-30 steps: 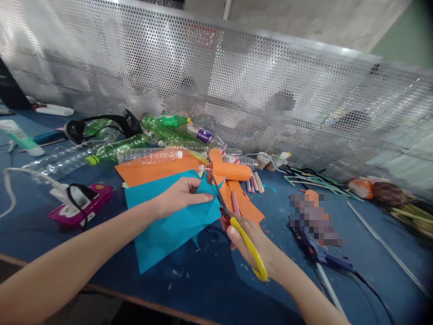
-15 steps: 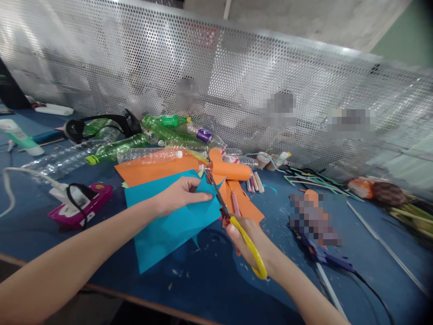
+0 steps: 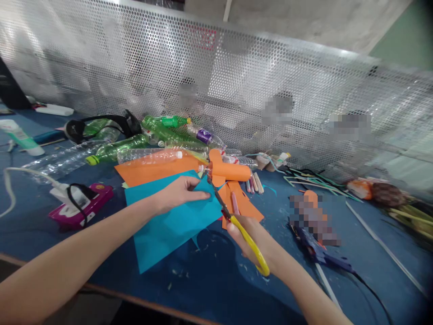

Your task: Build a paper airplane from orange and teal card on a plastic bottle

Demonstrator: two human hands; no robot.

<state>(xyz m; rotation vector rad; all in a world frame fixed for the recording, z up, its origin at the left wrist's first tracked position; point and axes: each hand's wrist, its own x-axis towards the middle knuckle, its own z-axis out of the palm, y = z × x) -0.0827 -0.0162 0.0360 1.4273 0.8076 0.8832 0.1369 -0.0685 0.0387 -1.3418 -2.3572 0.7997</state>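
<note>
My left hand (image 3: 179,194) pinches a small piece of blue paper (image 3: 204,186) between thumb and fingers. Beneath it lies a larger blue sheet (image 3: 158,239) on the table. My right hand (image 3: 250,237) is closed round the yellow handles of a pair of scissors (image 3: 248,241), whose blades meet the edge of the pinched piece. Just behind the blades sits a bottle wrapped in orange paper (image 3: 232,171). Orange sheets (image 3: 145,168) lie under and behind the blue one.
Several plastic bottles (image 3: 122,149) and a black headset (image 3: 77,128) lie along the perforated metal screen (image 3: 152,67). A magenta box with a white plug (image 3: 81,205) is at left. At right are a blue glue gun (image 3: 333,259) with its cable and thin sticks (image 3: 382,243).
The scissor blades have come closer together on the blue piece, and a pointed flap beside them no longer stands out to the right. My left hand has barely moved.
</note>
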